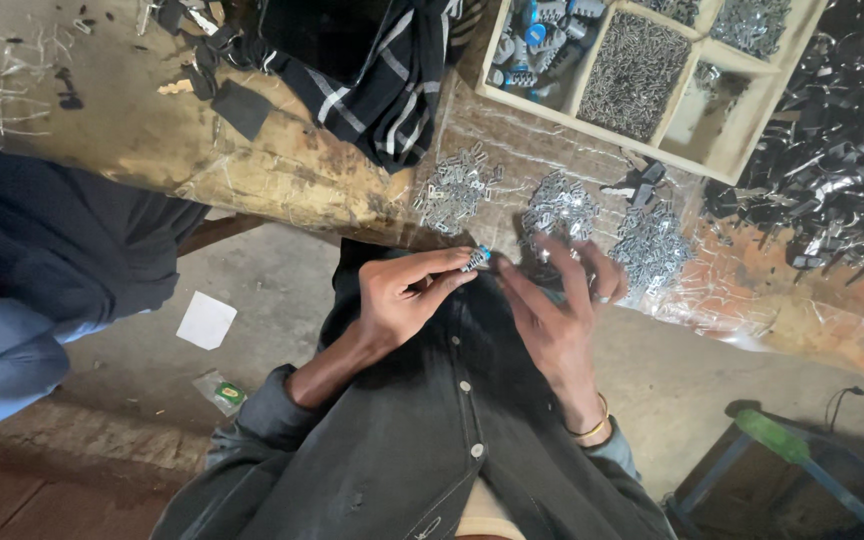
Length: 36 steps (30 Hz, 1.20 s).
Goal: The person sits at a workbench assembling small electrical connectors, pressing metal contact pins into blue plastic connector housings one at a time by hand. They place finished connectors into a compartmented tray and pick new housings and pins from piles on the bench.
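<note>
On the far right we see a wooden compartment tray (592, 118) filled with small metal parts, and beside it, further right, a heap of black pieces (842, 150). A dark plaid cloth (372, 80) lies on the worn surface (152, 140) at far centre. Below us, on the floor, lie a white paper scrap (206, 320) and a small green wrapper (222, 392).

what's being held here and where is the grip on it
The left hand pinches a small metal part with a blue end between thumb and fingertips, near its metal end. The right hand holds nothing visible.
</note>
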Motion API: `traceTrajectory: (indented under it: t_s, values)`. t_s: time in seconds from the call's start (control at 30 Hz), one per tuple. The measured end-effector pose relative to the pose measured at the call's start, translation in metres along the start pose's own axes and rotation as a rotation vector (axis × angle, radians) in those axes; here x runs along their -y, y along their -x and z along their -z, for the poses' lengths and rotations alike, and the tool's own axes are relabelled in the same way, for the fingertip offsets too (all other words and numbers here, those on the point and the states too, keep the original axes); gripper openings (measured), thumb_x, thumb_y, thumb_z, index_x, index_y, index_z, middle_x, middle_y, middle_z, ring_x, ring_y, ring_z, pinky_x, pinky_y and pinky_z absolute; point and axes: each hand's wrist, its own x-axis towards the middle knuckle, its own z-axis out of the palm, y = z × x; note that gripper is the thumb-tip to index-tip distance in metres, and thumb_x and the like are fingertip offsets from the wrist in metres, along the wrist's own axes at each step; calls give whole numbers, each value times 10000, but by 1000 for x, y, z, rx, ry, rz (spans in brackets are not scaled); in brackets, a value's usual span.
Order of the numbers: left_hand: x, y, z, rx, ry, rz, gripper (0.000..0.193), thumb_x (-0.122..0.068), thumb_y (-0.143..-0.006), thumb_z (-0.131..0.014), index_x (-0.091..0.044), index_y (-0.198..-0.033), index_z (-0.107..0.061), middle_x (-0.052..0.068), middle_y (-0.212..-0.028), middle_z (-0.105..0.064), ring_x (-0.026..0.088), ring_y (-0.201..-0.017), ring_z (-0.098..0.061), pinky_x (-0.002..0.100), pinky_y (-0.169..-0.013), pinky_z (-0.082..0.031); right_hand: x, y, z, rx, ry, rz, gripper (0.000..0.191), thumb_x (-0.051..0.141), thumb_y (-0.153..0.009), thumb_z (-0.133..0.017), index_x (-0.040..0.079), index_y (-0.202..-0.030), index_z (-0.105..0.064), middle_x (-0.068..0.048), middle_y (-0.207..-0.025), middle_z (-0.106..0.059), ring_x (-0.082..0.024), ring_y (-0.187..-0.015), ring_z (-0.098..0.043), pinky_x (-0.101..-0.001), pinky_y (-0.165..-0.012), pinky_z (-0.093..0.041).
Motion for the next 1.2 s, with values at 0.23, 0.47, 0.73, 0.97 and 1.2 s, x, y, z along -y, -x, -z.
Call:
traceTrajectory:
  t_s: [0.23,0.47,0.73,0.97,1.2]
  values:
    - [1,0,-3,24,5,-16,248,-28,-889,-833,-13,-1124,-755,102,-1147,-782,98,-884,-766,211,-663,-577,-5,6,-2,12,-24,-43,324,57,-816,-875,164,-1096,-753,41,-1111,-675,-203,-1070,-599,-444,-1030,-299]
    - [3,-1,-5,21,26,-37,244,-29,-906,-824,-10,-1135,-744,103,-1161,-777,105,-896,-768,222,-679,-586,7,-6,-8,-47,-300,-160,233,-19,-884,-805,101,-1068,-726,-21,-1058,-738,-205,-987,-654,-360,-965,-362]
    - [2,-2,-1,50,-116,-136,275,31,-866,-799,-27,-1129,-749,107,-1171,-777,133,-773,-767,247,-609,-564,23,-17,-8,-43,-445,-242,288,58,-854,-838,70,-1065,-644,-1,-983,-749,-155,-895,-650,-358,-983,-352]
    - [-4,-7,7,96,-266,-362,273,17,-858,-823,-42,-1117,-761,107,-1135,-776,191,-822,-785,295,-621,-565,18,-26,11,161,-314,-290,377,195,-773,-904,102,-1090,-721,26,-888,-741,-136,-789,-617,-358,-923,-359]
    - [-15,-5,9,230,311,117,224,4,-931,-766,27,-1150,-727,115,-1124,-770,160,-998,-762,273,-828,-657,-3,-37,22,267,-394,-90,290,152,-788,-868,118,-1059,-772,9,-951,-757,-159,-853,-662,-369,-926,-365]
